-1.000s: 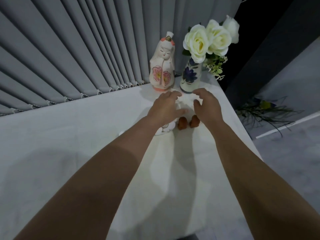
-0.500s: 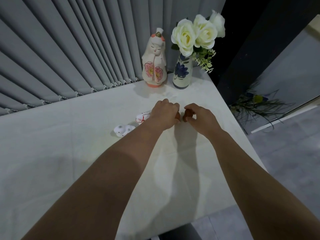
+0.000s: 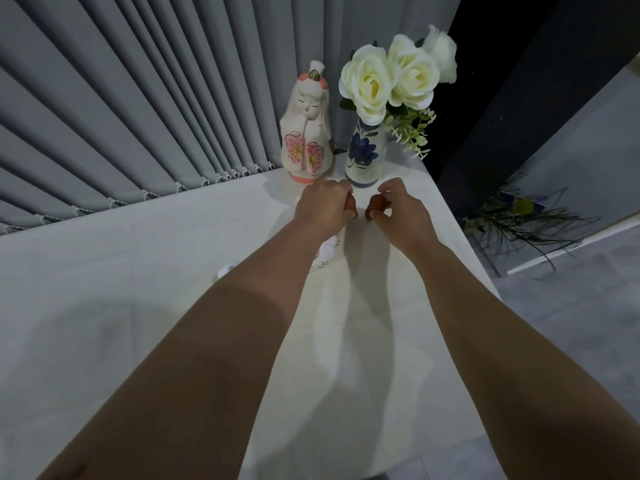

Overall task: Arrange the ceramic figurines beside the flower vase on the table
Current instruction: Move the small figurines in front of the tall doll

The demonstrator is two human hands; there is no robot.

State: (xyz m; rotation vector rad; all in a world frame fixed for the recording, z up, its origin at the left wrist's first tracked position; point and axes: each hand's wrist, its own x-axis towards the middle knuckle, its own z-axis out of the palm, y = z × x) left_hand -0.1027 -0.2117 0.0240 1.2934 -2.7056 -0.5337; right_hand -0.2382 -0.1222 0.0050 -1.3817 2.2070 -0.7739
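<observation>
- Reddish-brown, the two small ceramic figurines are each pinched in a hand: the left hand (image 3: 325,207) is closed over the left brown figurine (image 3: 350,205), and the right hand (image 3: 398,211) grips the right brown figurine (image 3: 374,206) between thumb and fingertips.
- Both pieces sit just in front of the white ceramic flower vase with a blue painted bloom (image 3: 364,154), near its base, which reads as bringing them to their spot as a pair.
- Whether they touch the white cloth-covered table (image 3: 138,278) cannot be told.
- Beside the vase stands a tall white ceramic doll with pink blossoms (image 3: 305,133), upright, so the row seems to start there.
- Two small white figurines (image 3: 325,256) lie partly hidden under the left forearm, well back from the vase; I judge them not yet arranged.
</observation>
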